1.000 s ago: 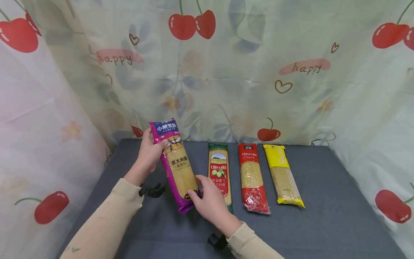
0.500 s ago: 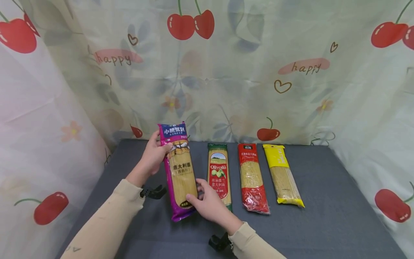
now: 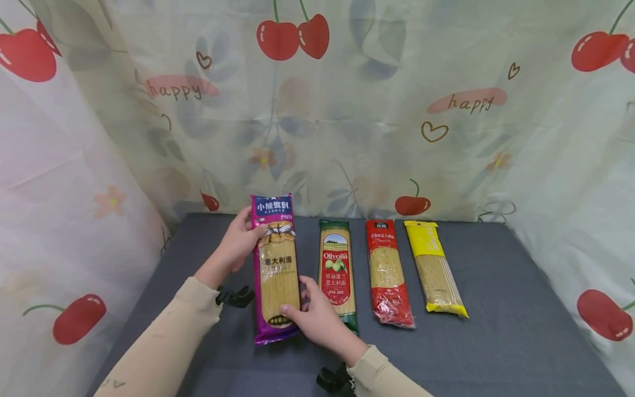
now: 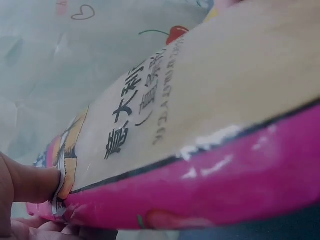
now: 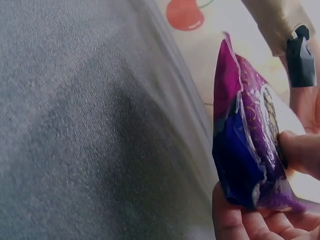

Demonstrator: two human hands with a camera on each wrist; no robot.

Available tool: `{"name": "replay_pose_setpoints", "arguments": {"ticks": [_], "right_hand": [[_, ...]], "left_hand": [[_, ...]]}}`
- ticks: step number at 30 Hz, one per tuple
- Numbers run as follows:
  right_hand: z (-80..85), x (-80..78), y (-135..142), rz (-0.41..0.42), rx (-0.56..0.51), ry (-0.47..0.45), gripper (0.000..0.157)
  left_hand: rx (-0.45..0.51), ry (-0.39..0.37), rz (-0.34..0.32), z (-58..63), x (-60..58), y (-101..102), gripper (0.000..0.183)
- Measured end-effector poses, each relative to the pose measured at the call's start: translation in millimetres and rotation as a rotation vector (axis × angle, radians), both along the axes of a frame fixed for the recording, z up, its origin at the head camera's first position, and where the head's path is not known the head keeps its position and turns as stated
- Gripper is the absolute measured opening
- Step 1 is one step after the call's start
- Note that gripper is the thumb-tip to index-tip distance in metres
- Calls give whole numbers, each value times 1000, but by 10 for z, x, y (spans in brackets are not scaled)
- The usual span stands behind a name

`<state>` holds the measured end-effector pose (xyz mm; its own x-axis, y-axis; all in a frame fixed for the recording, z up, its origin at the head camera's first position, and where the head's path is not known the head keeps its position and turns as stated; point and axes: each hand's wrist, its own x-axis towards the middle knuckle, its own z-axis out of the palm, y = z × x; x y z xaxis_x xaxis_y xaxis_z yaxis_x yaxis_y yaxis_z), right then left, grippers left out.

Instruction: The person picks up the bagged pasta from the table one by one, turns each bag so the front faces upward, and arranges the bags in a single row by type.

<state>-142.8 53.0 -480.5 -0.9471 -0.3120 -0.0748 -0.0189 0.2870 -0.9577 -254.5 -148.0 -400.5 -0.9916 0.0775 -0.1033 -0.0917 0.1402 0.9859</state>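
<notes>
A purple pack of spaghetti is held between both hands, nearly upright in the head view and left of the other packs. My left hand grips its upper left side, the thumb on the front and the fingers behind. My right hand holds the lower right edge, its thumb on the front. In the left wrist view the pack slants across, with the left thumb pressed on its printed face. The right wrist view shows the sealed bottom end of the pack, with right fingers beneath and clear of the table.
A green-ended pack of spaghetti lies just right of the held one. Beyond it lie a red pack and a yellow pack. All rest on the dark grey table, with a printed curtain behind and at the sides.
The purple pack has swung from a tilt to nearly upright and come slightly down toward the front. The left hand has shifted a little right with it; the other packs stay put.
</notes>
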Motion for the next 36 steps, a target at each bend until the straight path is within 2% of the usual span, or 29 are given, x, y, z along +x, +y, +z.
{"name": "replay_pose_setpoints", "arguments": {"ticks": [4,11,15,18,22,27,36], "right_hand": [[-9,-1,-22,-17,-8,14,70],[4,-25,-55,-73,8,2,75],[13,-44,-66,-93,44,-1,77],[-11,-58,-74,-98,95,3,72],[-68,-67,-86,-94,149,-14,65],[-107,-82,-102,-96,179,-35,64],[-124,-138,-168,-124,274,-23,65]], "left_hand": [[-32,-23,-28,-55,1,0,59],[-117,8,-126,-200,18,35,66],[-163,21,-171,-340,27,60,71],[-223,13,-196,-464,43,81,72],[-286,-35,-201,-587,84,106,73],[-244,-108,-178,-665,106,100,74],[-190,-170,-111,-834,53,78,75]]}}
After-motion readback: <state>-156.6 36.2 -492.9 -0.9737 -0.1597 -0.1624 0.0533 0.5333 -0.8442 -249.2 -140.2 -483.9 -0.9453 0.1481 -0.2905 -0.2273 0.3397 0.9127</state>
